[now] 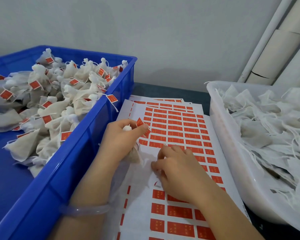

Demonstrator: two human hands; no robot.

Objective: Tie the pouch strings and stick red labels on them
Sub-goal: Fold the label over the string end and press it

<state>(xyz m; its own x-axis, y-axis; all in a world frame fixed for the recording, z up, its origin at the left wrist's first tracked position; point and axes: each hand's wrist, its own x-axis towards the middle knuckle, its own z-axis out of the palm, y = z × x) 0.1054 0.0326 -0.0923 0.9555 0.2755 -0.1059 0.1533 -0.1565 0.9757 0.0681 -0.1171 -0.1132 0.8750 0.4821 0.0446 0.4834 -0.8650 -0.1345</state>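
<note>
At about 9 o'clock a blue crate [93,135] holds a big heap of finished pouches [50,110], each with its neck tied off and a red tag on its string. That is the done pile, and it is large. One tag hangs over the crate's rim toward 12 o'clock.

Just right of the crate, near the centre, the left hand [121,135], with a clear bracelet [88,209] on its wrist, grips the pouch [133,155] now being worked. Its bunched top pokes out above the fist, and the thumb and forefinger pinch close by a red label [139,121] that stands up at the string. The label looks folded on, or nearly so. Whether it is pressed flat I cannot tell.

Under both hands, from the centre down to 6 o'clock, lies the label sheet [140,196]. Several rows are peeled bare near its middle, but many red labels are left.

The right hand [178,172] rests knuckles-up on the sheet at about 5 o'clock, fingers curled down near the pouch's loose cloth. Whether it holds anything is hidden.

At 3 o'clock a white tub [232,161] is heaped with loose pouches [267,118] whose strings trail untied and carry no red — the work yet to do. My judgement: well along, roughly past half, with plenty left.

Cardboard tubes [284,40] lean against the wall at 1 o'clock.
</note>
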